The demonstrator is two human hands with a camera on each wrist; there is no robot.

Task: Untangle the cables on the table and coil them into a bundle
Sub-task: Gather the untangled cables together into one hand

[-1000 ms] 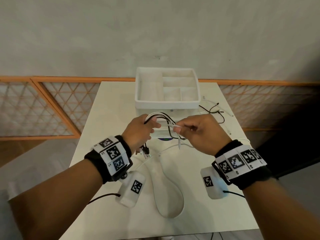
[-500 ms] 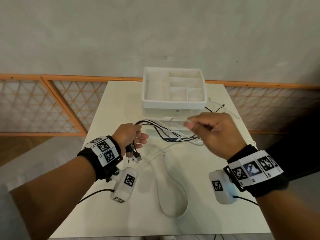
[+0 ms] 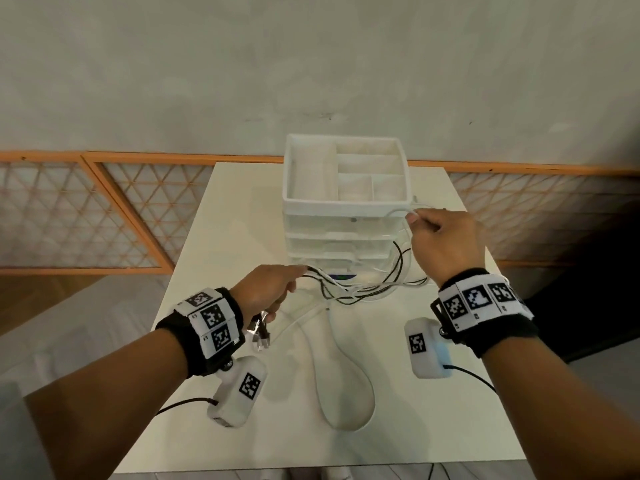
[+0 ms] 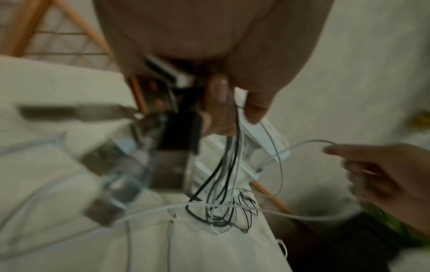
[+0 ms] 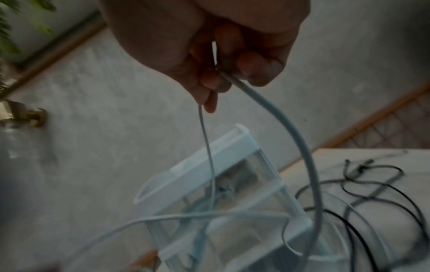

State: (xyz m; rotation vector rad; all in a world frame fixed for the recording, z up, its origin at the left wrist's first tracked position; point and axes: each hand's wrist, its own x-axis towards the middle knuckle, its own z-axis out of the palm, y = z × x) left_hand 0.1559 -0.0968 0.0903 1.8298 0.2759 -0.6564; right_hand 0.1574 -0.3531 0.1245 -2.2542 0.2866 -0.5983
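left hand (image 3: 268,289) keeps a closed grip on the cables (image 3: 360,289) near their plugs as an anchor — right hand (image 3: 446,242) pinches one white cable (image 5: 291,132) up high, probably to tease it free over the worktop (image 3: 242,209).

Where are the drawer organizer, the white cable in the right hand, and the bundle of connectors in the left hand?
drawer organizer (image 3: 346,202): head view, front rim of its top tray.
white cable (image 5: 300,132): right wrist view, curve below the pinching fingers.
bundle of connectors (image 3: 260,332): head view, plug ends hanging under the left hand.
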